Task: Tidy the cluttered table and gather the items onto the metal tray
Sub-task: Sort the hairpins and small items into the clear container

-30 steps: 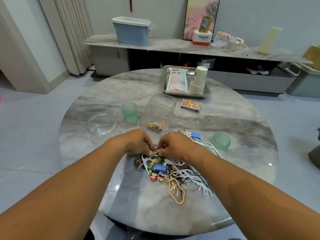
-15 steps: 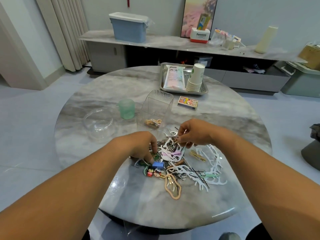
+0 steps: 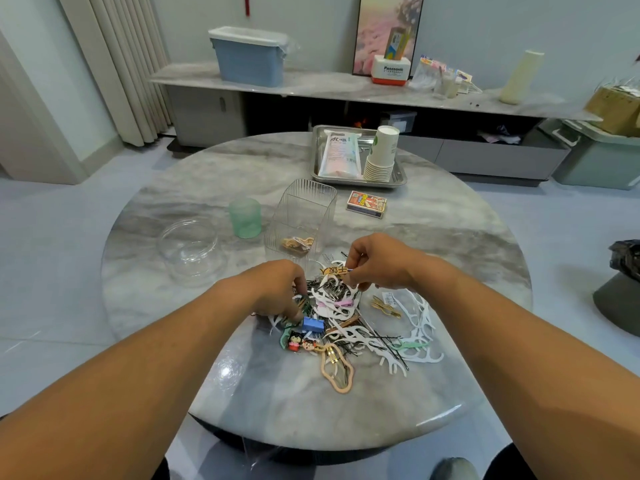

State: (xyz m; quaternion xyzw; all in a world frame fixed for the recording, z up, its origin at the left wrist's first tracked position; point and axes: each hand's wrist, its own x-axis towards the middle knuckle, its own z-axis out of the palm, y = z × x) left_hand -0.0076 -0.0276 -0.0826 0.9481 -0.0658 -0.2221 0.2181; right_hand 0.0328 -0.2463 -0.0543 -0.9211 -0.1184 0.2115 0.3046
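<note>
A heap of hair clips, black pins and white floss picks [image 3: 349,329] lies on the round marble table [image 3: 214,174]. My right hand [image 3: 379,261] pinches a small yellow clip [image 3: 334,270] just above the heap, beside the base of a clear ribbed container [image 3: 304,209] that has a few clips at its bottom. My left hand [image 3: 277,294] rests on the heap's left side with fingertips curled down near a blue binder clip [image 3: 313,323]; what they grip is hidden. The metal tray [image 3: 398,180] at the far side carries a packet [image 3: 339,154] and stacked paper cups [image 3: 381,157].
A green plastic cup [image 3: 245,218] and a clear round bowl [image 3: 188,249] stand left of the container. A small printed box [image 3: 366,204] lies in front of the tray. A long sideboard [image 3: 311,84] with a blue bin stands behind the table.
My right hand came apart from the left and rose from the heap toward the clear container with the yellow clip. My left hand stayed low on the heap.
</note>
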